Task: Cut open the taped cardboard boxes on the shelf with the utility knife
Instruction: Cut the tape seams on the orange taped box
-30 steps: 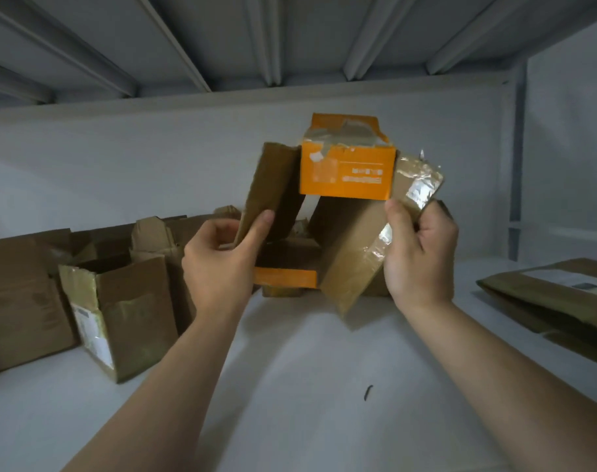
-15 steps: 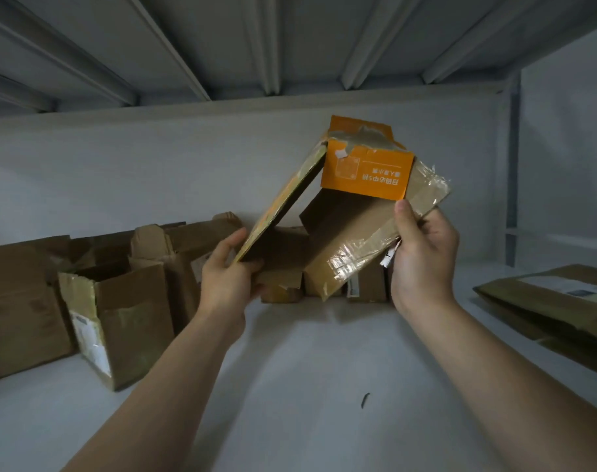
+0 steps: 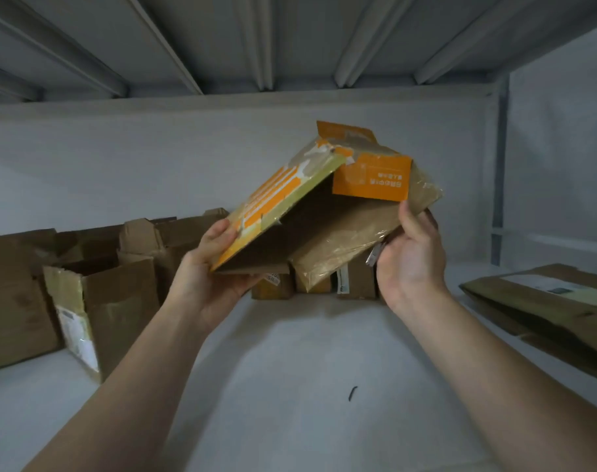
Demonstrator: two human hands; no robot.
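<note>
Head view. Both hands hold one orange-and-brown box [image 3: 324,233] up in the air above the shelf [image 3: 290,369], in front of the back wall.

- Left hand [image 3: 212,270]: its fingers [image 3: 220,233] are curled round the lower edge of the orange-striped panel [image 3: 283,195], thumb on the outer face, the rest underneath.
- Right hand [image 3: 409,267]: thumb pressed up against the taped brown panel [image 3: 345,250], the other fingers wrapped behind it.
- A pale sliver [image 3: 373,255] pokes out by the right palm. I cannot tell whether it is a label, tape or part of the utility knife. No knife can be made out anywhere else.

Change over the last second: the box was upright, its orange end flap [image 3: 372,178] square to the camera and the left hand on a plain brown flap. Now it is tipped to the right. The striped panel has swung outwards and the hollow brown inside shows between the two panels.

Judgement: the tape on this box is already parted. The hands are spreading or checking it, not cutting.

Also on the shelf:
- Opened brown boxes [image 3: 103,301] at the left.
- Small boxes [image 3: 355,281] at the back, behind the held one.
- Flattened cardboard [image 3: 546,301] at the right.
- A small dark scrap [image 3: 352,393] on the shelf, in the foreground.

From here I cannot tell whether any of the back boxes is taped.
</note>
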